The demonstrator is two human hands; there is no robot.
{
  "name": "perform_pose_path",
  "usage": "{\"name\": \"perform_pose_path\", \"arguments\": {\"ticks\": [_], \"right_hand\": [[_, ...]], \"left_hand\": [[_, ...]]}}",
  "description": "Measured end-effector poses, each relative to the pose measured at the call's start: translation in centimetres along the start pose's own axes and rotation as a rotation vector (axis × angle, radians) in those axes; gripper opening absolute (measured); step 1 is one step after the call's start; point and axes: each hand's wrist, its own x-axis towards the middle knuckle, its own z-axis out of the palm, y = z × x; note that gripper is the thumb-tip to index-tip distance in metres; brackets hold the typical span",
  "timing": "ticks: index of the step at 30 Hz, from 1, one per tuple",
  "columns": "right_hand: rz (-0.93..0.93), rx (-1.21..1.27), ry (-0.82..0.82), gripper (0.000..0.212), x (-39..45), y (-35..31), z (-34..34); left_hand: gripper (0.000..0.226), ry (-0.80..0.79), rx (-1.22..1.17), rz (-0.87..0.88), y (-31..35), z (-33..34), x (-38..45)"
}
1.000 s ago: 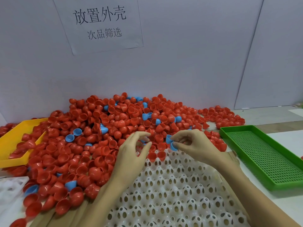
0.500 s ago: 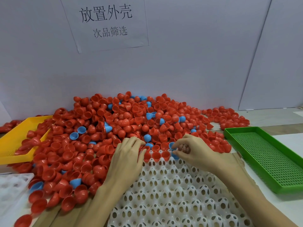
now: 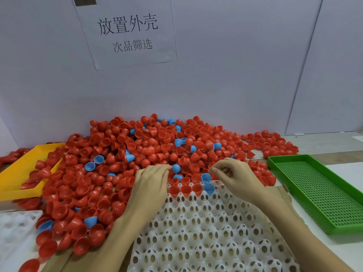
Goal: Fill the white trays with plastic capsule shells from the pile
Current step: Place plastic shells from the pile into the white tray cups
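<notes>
A big pile of red capsule shells (image 3: 149, 154), with a few blue ones mixed in, lies against the back wall. The white tray (image 3: 206, 222) with egg-shaped holes is in front of me. At its far edge stand three red shells (image 3: 185, 190) and a blue shell (image 3: 209, 188), with another blue shell (image 3: 205, 177) just behind. My left hand (image 3: 151, 185) rests palm down on the pile at the tray's far left corner, its fingertips buried among the shells. My right hand (image 3: 235, 175) hovers over the far right corner with fingers curled round a red shell that barely shows.
A green perforated tray (image 3: 318, 193) lies to the right. A yellow tray (image 3: 17, 173), partly buried in shells, sits at the left. A second white tray (image 3: 13, 224) is at the lower left. A paper sign (image 3: 129, 32) hangs on the wall.
My right hand let go of the blue shell, which now sits at the tray's far edge. My left hand's spread fingers closed together and settled onto the pile.
</notes>
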Motion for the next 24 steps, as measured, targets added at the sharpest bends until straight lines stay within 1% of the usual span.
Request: {"name": "perform_pose_path", "arguments": {"ticks": [1,3,5,6,8,9,10,12,14,16,18,20,22,24], "right_hand": [[0.004,0.007,0.007,0.014,0.2,0.0,0.0],[0.026,0.064,0.02,0.015,0.3,-0.1,-0.2],[0.053,0.137,0.021,0.017,0.3,-0.2,-0.3],[0.063,0.157,0.026,0.018,0.2,-0.2,-0.3],[0.072,0.182,0.04,0.019,0.2,-0.4,-0.5],[0.074,0.192,0.046,0.018,0.2,-0.5,-0.7],[0.075,0.199,0.049,0.018,0.2,-0.6,-0.7],[0.079,0.209,0.05,0.018,0.1,-0.6,-0.8],[0.089,0.238,0.047,0.019,0.1,-0.5,-0.9],[0.11,0.34,0.039,0.02,0.1,-0.7,-1.0],[0.125,0.46,0.006,0.02,0.0,-1.1,-1.3],[0.106,0.532,-0.07,0.019,-0.1,-1.5,-1.5],[0.058,0.595,-0.179,0.022,-0.2,-2.1,-1.6],[0.003,0.613,-0.24,0.028,-0.3,-2.6,-1.3]], "left_hand": [[0.034,0.01,0.015,-0.004,0.0,-0.1,0.9],[0.035,-0.013,0.153,0.043,0.2,0.0,2.8],[0.036,-0.118,0.347,0.107,0.4,0.4,4.6],[0.035,-0.184,0.405,0.118,0.4,0.7,5.3],[0.035,-0.277,0.435,0.106,0.4,1.3,6.5],[0.034,-0.299,0.41,0.081,0.2,1.6,7.0],[0.033,-0.3,0.37,0.056,0.1,1.7,7.3],[0.029,-0.243,0.33,0.045,-0.4,1.7,7.3],[0.024,-0.103,0.313,0.077,-0.7,1.4,6.6],[0.021,0.056,0.207,0.09,-0.5,0.9,5.3],[0.024,0.136,-0.018,0.052,0.4,0.3,4.0],[0.027,0.138,-0.365,-0.04,1.6,-0.3,2.7],[0.027,0.087,-0.685,-0.139,2.7,-0.6,1.7],[0.029,0.039,-0.896,-0.192,3.3,-0.5,0.9]]}}
